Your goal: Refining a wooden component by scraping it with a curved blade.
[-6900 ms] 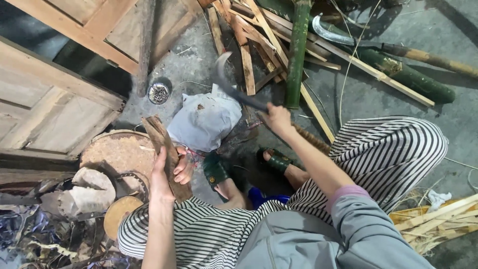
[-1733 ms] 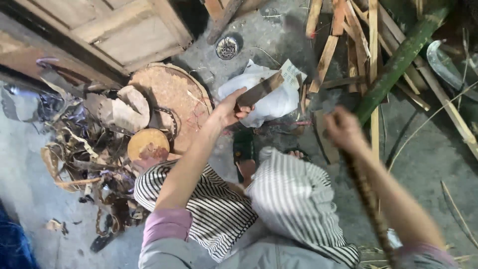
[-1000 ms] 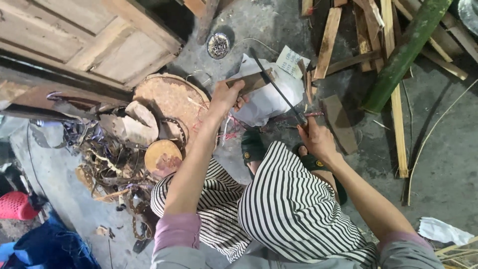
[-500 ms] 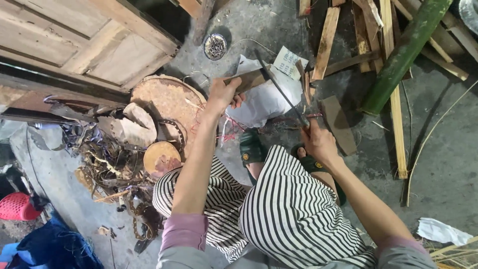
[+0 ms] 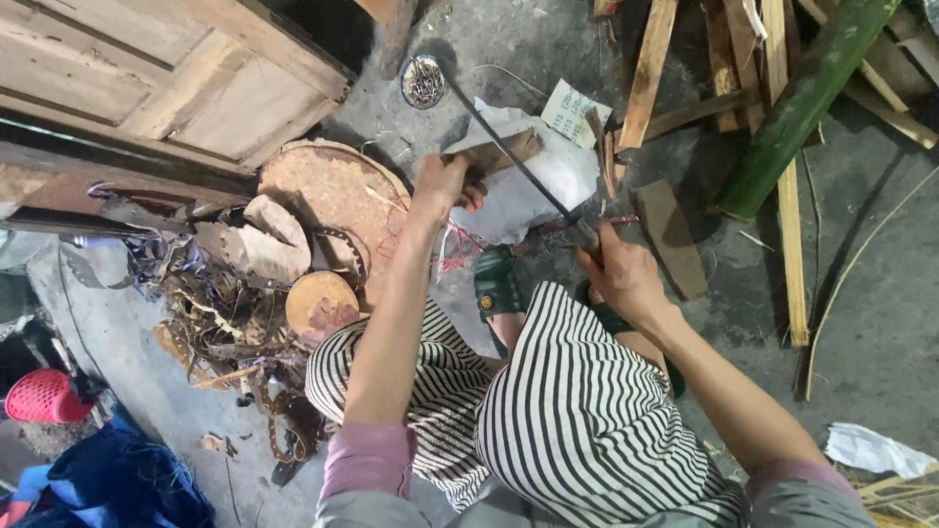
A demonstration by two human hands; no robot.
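Gripping flat wood piece [image 5: 494, 154], long thin blade [image 5: 509, 156]

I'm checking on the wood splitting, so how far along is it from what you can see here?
Done: split wooden strips already lie on the floor. In hand: the left hand steadies a wood piece on the white cloth, while the right hand holds the long blade across it. Left: that piece looks uncut, and the green bamboo pole lies whole.
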